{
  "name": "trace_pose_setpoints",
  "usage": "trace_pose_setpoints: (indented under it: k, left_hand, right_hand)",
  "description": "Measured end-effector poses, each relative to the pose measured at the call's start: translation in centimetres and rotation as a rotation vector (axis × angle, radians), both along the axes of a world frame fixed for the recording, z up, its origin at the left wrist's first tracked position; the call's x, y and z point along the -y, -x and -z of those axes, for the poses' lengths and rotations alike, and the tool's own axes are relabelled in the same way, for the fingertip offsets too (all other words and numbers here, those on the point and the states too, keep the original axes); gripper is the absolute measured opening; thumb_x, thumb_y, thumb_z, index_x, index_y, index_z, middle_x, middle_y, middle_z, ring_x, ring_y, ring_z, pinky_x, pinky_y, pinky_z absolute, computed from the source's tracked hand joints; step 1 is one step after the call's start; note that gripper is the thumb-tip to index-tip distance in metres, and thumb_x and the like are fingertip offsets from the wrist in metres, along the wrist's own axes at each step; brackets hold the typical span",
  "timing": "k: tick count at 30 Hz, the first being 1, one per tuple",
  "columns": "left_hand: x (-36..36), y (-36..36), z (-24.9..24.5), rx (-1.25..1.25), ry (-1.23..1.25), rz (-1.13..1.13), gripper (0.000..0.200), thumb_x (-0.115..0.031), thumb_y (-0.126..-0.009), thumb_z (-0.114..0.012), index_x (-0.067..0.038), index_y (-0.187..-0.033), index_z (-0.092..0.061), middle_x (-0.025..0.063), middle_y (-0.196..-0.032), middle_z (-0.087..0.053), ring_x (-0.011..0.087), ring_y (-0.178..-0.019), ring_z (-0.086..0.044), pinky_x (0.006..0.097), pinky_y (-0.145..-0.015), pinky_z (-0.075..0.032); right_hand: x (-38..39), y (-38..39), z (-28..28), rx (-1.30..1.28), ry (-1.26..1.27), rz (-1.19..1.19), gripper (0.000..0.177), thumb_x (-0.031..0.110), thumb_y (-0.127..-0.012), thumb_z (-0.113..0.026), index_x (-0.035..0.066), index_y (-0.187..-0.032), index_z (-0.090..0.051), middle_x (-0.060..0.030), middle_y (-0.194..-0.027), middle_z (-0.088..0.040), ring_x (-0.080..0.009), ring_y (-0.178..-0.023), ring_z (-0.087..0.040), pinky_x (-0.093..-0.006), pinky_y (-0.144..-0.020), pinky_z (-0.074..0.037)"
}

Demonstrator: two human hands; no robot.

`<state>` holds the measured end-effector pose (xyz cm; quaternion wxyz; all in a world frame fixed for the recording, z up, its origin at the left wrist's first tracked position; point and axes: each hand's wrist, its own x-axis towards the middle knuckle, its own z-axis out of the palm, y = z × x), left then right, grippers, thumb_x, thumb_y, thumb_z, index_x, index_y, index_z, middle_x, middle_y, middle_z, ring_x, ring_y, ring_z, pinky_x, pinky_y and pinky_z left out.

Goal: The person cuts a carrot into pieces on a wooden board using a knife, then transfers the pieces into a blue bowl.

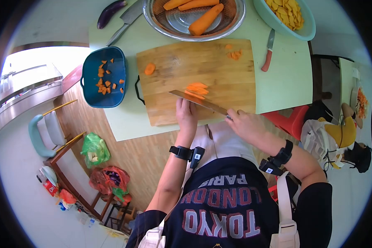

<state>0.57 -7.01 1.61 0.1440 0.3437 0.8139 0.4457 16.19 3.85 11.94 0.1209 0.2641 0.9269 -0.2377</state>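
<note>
A kitchen knife (202,104) lies slantwise over the near part of a wooden cutting board (165,53). Its handle is in my right hand (246,124), the fingers wrapped round it. My left hand (187,118) is closed at the blade near its far end, fingers bent and together against it; the fingertips are partly hidden. Just beyond the blade is a small pile of carrot slices (197,88). A single carrot round (150,68) sits at the board's left, and small carrot scraps (235,54) are at its upper right.
Left of the board stands a blue basin (85,93) with carrot chunks. Behind are a metal colander (153,25) holding carrots, a cleaver (130,16) and an eggplant (110,13). A light-green bowl (311,33) of yellow slices and a red-handled knife (268,56) are to the right. Another person's hand (348,110) shows far right.
</note>
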Motion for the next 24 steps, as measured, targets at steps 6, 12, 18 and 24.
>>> trace_pose_setpoints:
  k: [6, 12, 18, 24]
  left_hand:
    - [0.5, 0.1, 0.9, -0.001, 0.049, 0.007, 0.019, 0.004, -0.081, -0.054, -0.001, -0.098, -0.058, 0.0164, -0.096, -0.057, 0.0350, -0.082, -0.056, 0.0379, -0.067, -0.046]
    - [0.2, 0.2, 0.8, -0.018, 0.028, -0.002, 0.007, 0.001, -0.080, -0.055, 0.000, -0.087, -0.057, 0.0160, -0.088, -0.055, 0.0352, -0.078, -0.054, 0.0396, -0.066, -0.046]
    - [1.0, 2.0, 0.0, 0.195, 0.100, -0.005, 0.008, 0.000, -0.076, -0.060, -0.002, -0.084, -0.058, 0.0123, -0.082, -0.057, 0.0281, -0.074, -0.057, 0.0344, -0.060, -0.047]
    - [-3.3, 8.3, -4.7, -0.362, -0.109, 0.138, 0.020, -0.008, -0.079, -0.062, -0.003, -0.098, -0.058, 0.0130, -0.100, -0.058, 0.0301, -0.100, -0.053, 0.0386, -0.087, -0.042]
  right_hand:
    - [-0.6, -0.2, 0.7, 0.017, -0.008, -0.033, 0.022, 0.027, -0.087, -0.053, 0.007, -0.085, -0.047, -0.0132, -0.061, -0.058, -0.0301, -0.054, -0.061, -0.0390, -0.045, -0.049]
    - [-0.9, 1.2, 1.6, 0.049, 0.139, 0.004, 0.024, 0.027, -0.088, -0.051, 0.004, -0.084, -0.047, -0.0150, -0.058, -0.059, -0.0332, -0.055, -0.061, -0.0421, -0.048, -0.049]
    - [-0.9, 2.6, 3.4, 0.004, 0.133, -0.010, 0.025, 0.028, -0.088, -0.051, 0.002, -0.086, -0.049, -0.0173, -0.059, -0.059, -0.0356, -0.055, -0.060, -0.0442, -0.049, -0.049]
    - [-0.6, 2.4, 4.2, 0.044, 0.128, 0.002, 0.025, 0.027, -0.088, -0.052, 0.002, -0.086, -0.049, -0.0180, -0.059, -0.059, -0.0366, -0.055, -0.060, -0.0454, -0.049, -0.049]
